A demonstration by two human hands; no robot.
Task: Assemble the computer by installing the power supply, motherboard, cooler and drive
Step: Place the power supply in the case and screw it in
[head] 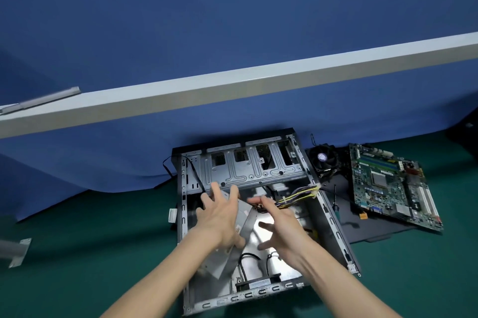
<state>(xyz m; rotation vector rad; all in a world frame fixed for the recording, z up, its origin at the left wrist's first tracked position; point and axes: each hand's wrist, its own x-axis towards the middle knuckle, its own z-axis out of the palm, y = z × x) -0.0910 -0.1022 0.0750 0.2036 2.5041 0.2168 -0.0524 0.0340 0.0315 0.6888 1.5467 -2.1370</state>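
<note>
The power supply (244,210) is apparently being seated inside the case (332,217) by the counter's far edge, the left grip (219,219) spread flat on it, the right grip (282,227) open and empty. Alignment with the mounting holes is likely needed next.

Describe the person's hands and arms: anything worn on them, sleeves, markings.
The left hand and right hand are bare, with no gloves, and no rings show. Both forearms are bare too, with no sleeves, watch or wristband in view down to the picture's bottom edge. No markings are visible, though the hands are slightly blurred.
</note>
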